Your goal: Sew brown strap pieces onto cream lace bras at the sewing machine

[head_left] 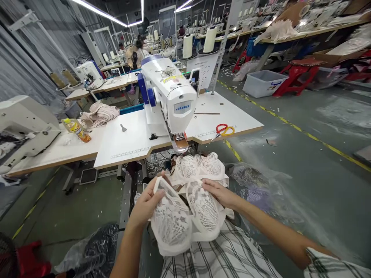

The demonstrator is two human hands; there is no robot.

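Note:
A white lace bra (172,224) is spread between my two hands above my lap. My left hand (149,200) pinches the top of its left cup, thumb on the front and fingers behind. At the upper edge of the other cup, my right hand (218,192) closes on the fabric; its thumb is hidden. Just beyond, more white lace bra pieces (199,166) lie in a pile under the sewing machine's end. The white sewing machine (171,92) stands on its table in front of me, apart from both hands.
Red-and-yellow-handled scissors (224,130) lie near the white table's (130,135) right front edge. A drink bottle (77,130) and folded beige fabric (100,114) sit to the left. Plastic bags (255,189) cover floor at right. A grey bin (263,83) and red stool (300,75) stand farther off.

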